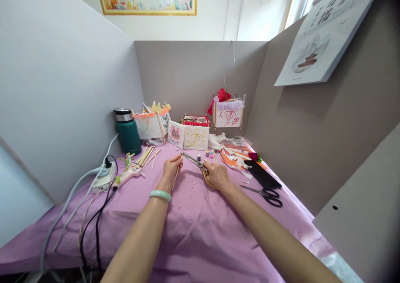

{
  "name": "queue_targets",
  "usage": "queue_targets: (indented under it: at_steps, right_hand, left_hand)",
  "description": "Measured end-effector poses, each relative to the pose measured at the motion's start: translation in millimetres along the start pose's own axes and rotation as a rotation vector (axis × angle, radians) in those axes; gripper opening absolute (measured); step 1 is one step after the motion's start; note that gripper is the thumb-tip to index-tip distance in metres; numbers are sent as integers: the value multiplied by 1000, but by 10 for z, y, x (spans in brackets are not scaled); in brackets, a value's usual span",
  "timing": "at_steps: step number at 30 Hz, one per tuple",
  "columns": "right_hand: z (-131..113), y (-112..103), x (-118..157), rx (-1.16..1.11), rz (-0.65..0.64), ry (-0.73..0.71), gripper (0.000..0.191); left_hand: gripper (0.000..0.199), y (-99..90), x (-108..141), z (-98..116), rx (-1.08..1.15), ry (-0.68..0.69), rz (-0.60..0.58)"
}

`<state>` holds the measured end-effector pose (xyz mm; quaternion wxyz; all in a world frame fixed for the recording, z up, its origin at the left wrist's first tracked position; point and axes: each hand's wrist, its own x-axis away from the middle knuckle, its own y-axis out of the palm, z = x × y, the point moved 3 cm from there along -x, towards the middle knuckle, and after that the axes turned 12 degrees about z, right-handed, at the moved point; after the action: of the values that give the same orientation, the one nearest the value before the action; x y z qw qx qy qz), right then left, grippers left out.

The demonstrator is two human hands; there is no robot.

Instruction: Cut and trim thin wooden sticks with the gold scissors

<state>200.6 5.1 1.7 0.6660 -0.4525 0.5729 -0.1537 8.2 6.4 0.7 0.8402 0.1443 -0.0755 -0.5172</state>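
My left hand (pixel 172 168), below a pale green bangle (pixel 160 195) at the wrist, is closed on a thin wooden stick (pixel 176 178) that slants down toward the wrist. My right hand (pixel 216 174) is closed round the gold-coloured handles of a pair of scissors (pixel 194 160). The scissor blades point left, and their tips are at the upper end of the stick, by my left fingertips. A short piece of another stick seems to show by my right fingers. Both hands are over the purple cloth (pixel 190 212).
Black scissors (pixel 265 194) and a black phone (pixel 263 174) lie at the right. Drawn panels (pixel 196 137) stand at the back. At the left are a green bottle (pixel 128 132), loose sticks (pixel 146 156), a glue gun (pixel 128 174) and a power strip (pixel 104 177) with cables.
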Motion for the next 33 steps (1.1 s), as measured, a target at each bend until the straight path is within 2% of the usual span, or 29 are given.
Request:
queue_targets:
  at_steps: [6,11,14,17,21,26,33]
  right_hand:
    - [29,44,-14,57,-67,16,30]
    - [132,9,28,-16,88,147,32]
    - [126,-13,52,-95,171,94,31]
    - [90,-17,60,-112,197,31,32]
    - [64,-11,60,-97,189,26,34]
    - [48,-18,54,-65,172,10,33]
    - [41,8,20,-59,98,21,34]
  left_hand:
    - [59,49,28,-4,-58,16,-44]
    - [64,56,16,11,-42,18,-58]
    - [67,44,3,12,-17,16,-47]
    - [65,47,6,14,19,10,-52]
    - [56,73,39,31,40,-5,-100]
    - [48,84,70,60,49,-12,-105]
    - [50,65,39,32,99,-40,-95]
